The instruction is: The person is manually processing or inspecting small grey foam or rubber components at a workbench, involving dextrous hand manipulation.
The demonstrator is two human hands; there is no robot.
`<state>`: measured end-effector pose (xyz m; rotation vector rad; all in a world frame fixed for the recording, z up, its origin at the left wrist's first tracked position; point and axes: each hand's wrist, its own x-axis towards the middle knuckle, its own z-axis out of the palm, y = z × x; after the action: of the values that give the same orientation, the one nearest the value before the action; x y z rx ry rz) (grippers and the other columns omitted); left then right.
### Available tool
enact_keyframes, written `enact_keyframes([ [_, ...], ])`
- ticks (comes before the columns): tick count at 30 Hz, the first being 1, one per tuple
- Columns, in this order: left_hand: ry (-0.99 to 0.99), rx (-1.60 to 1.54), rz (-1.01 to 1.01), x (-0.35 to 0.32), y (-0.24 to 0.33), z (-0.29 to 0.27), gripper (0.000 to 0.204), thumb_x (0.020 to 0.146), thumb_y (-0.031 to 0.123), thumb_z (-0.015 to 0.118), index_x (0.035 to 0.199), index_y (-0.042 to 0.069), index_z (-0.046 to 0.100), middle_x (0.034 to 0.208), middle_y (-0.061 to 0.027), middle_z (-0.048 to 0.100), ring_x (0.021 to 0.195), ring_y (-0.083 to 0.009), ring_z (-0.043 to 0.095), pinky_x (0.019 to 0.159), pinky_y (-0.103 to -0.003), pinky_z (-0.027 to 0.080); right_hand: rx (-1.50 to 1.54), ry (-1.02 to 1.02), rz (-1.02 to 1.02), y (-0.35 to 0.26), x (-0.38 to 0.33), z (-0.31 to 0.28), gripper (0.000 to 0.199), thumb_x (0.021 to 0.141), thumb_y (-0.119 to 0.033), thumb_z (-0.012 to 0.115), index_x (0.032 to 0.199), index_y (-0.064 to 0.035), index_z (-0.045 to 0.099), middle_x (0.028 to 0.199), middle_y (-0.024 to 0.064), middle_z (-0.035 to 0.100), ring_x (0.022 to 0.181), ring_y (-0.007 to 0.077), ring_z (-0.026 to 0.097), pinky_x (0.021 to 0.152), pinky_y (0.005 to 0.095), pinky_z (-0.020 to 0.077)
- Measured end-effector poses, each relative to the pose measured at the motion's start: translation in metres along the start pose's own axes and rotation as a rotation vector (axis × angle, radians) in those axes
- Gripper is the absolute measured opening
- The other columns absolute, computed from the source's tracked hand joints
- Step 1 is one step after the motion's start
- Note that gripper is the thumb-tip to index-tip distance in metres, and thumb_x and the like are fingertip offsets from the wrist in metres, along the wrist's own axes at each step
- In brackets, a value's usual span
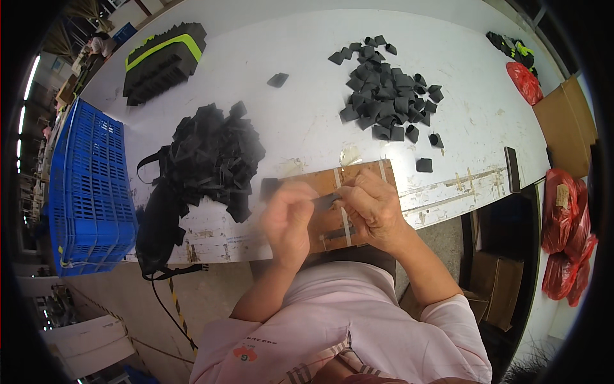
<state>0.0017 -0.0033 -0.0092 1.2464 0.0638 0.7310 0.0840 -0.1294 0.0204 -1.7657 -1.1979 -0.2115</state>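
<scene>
Before my body, both hands meet over a brown wooden board (329,176) crossed by pale strips. A small dark grey piece of sheet material (325,203) spans the gap between them. My right hand (374,208) pinches its right end between thumb and curled fingers. Slightly smeared by motion, my left hand (286,221) is closed at the other end. Another dark piece (270,187) lies behind my left hand, at the board's left edge. A loose pile of black flat pieces (214,153) sits to the left. Farther right is a heap of folded dark grey pieces (387,93).
A blue plastic crate (96,185) stands at the left edge. At the far left lies a stack of dark pieces with a yellow-green band (163,61). A black bag-like item (160,224) hangs at the near edge. Red plastic bags (566,217) and a cardboard box (566,125) line the right.
</scene>
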Motion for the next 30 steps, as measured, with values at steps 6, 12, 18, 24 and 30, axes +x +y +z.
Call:
enact_keyframes([
  [6,-0.056,0.239,0.006,0.006,-0.007,-0.006,0.011,0.082,0.008,0.053,0.086,-0.002,0.053,0.086,-0.0087,0.056,0.08,-0.0155,0.051,0.074,-0.025,0.039,0.008,-0.077,0.06,0.005,0.009,-0.011,0.013,0.067,-0.006,0.064,0.071,-0.0008,0.054,0.061,0.0114,0.047,0.055,0.0261,0.048,0.047,0.0328,0.0388],
  [12,-0.109,1.226,-0.117,-0.019,-0.071,-0.047,0.038,0.068,0.006,0.065,0.102,0.0,0.05,0.09,-0.0161,0.05,0.084,-0.0315,0.049,0.076,-0.037,0.041,0.398,0.116,0.758,0.034,0.002,-0.022,0.032,0.086,-0.031,0.051,0.072,-0.0027,0.056,0.058,0.0002,0.051,0.052,0.0065,0.048,0.047,0.0204,0.0379],
  [18,-0.279,0.979,0.015,-0.02,-0.072,-0.058,0.016,0.063,-0.006,0.061,0.076,0.002,0.056,0.089,-0.0136,0.05,0.082,-0.0303,0.05,0.068,-0.036,0.041,0.585,-0.244,1.051,0.014,-0.07,0.034,0.032,0.086,-0.031,0.053,0.082,-0.0001,0.059,0.066,0.0068,0.059,0.056,0.0102,0.054,0.048,0.0228,0.0428],
  [24,-0.448,0.852,0.346,-0.031,-0.034,-0.052,0.024,0.056,-0.01,0.058,0.077,0.003,0.059,0.097,-0.0138,0.051,0.087,-0.0278,0.051,0.071,-0.033,0.044,1.631,-0.061,1.409,0.014,-0.077,0.063,0.021,0.084,-0.026,0.057,0.082,-0.0054,0.059,0.077,0.0044,0.059,0.067,0.0102,0.054,0.057,0.0223,0.0446],
  [30,-0.039,0.28,-0.288,-0.045,-0.023,-0.045,0.029,0.07,0.0,0.058,0.097,-0.003,0.051,0.096,-0.0109,0.054,0.085,-0.0151,0.052,0.073,-0.027,0.042,1.285,0.078,1.22,0.013,-0.077,0.067,0.013,0.08,-0.016,0.062,0.085,-0.0037,0.063,0.074,0.0006,0.06,0.065,0.0062,0.052,0.058,0.0199,0.0429],
])
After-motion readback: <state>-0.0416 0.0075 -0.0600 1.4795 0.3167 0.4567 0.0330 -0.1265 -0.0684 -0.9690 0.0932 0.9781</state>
